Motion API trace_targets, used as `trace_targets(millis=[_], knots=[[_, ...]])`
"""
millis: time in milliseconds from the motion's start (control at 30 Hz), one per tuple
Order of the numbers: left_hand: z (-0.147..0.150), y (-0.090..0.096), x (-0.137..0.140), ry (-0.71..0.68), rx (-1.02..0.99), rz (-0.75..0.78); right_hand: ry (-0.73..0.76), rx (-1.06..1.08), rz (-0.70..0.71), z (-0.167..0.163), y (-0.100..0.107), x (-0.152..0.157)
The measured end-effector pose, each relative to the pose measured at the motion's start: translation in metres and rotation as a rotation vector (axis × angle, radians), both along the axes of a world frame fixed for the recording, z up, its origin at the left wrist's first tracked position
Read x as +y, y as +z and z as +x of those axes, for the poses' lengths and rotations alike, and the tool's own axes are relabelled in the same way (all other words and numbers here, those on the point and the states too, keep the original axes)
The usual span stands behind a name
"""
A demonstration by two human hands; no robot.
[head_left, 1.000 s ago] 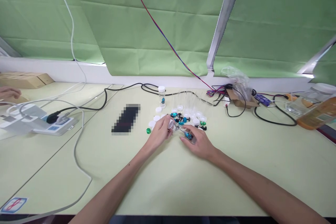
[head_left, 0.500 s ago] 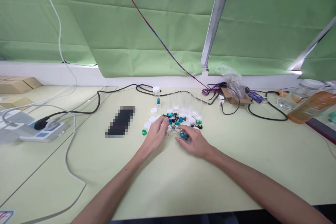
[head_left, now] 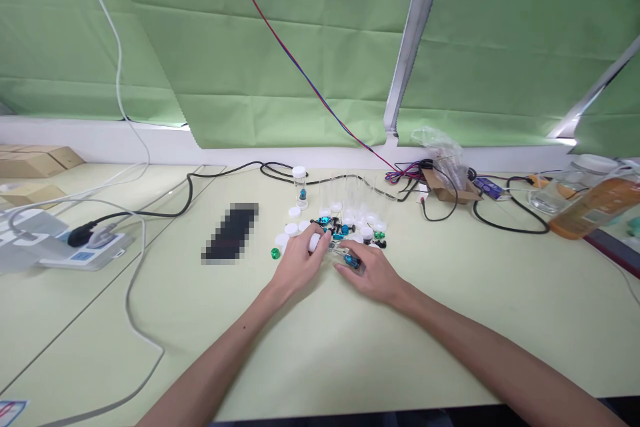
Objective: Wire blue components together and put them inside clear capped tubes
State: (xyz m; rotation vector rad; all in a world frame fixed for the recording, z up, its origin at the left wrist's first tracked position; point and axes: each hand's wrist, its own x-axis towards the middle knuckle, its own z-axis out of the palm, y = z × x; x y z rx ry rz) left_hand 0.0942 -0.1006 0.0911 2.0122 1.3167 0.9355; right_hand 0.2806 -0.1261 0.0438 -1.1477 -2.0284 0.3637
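Note:
Between the fingers of my left hand (head_left: 299, 261) is a white cap (head_left: 315, 242). My right hand (head_left: 373, 270) is wrapped round a clear tube lying on its side, with a blue metal part (head_left: 351, 260) inside; the tube's mouth faces my left hand. The cap and the tube are apart. Just beyond my hands lie loose blue and black parts (head_left: 325, 221), several white caps (head_left: 291, 229) and a green part (head_left: 275, 253). A capped clear tube (head_left: 300, 188) with a blue part in it stands upright behind them.
Several open clear tubes (head_left: 354, 193) stand behind the loose parts. A dark blurred-out rectangle (head_left: 231, 232) lies on the left, by a white power strip (head_left: 93, 250). To the right are a small cardboard box (head_left: 453, 193), black cables (head_left: 520, 225) and an orange bottle (head_left: 595, 203).
A white cap now shows in my left hand, which has turned slightly and drawn closer to the tube's mouth. My right hand keeps the tube in nearly the same place.

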Motion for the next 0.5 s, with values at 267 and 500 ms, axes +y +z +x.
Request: trace_targets(millis=[267, 500], knots=[[0.0022, -0.0046, -0.0006, 0.01, 0.066, 0.081, -0.019, -0.043, -0.001, -0.0014, 0.0012, -0.0004], [0.0001, -0.0094, 0.0007, 0.023, 0.108, 0.106, -0.025, -0.021, 0.028, -0.0012, -0.0013, 0.0001]])
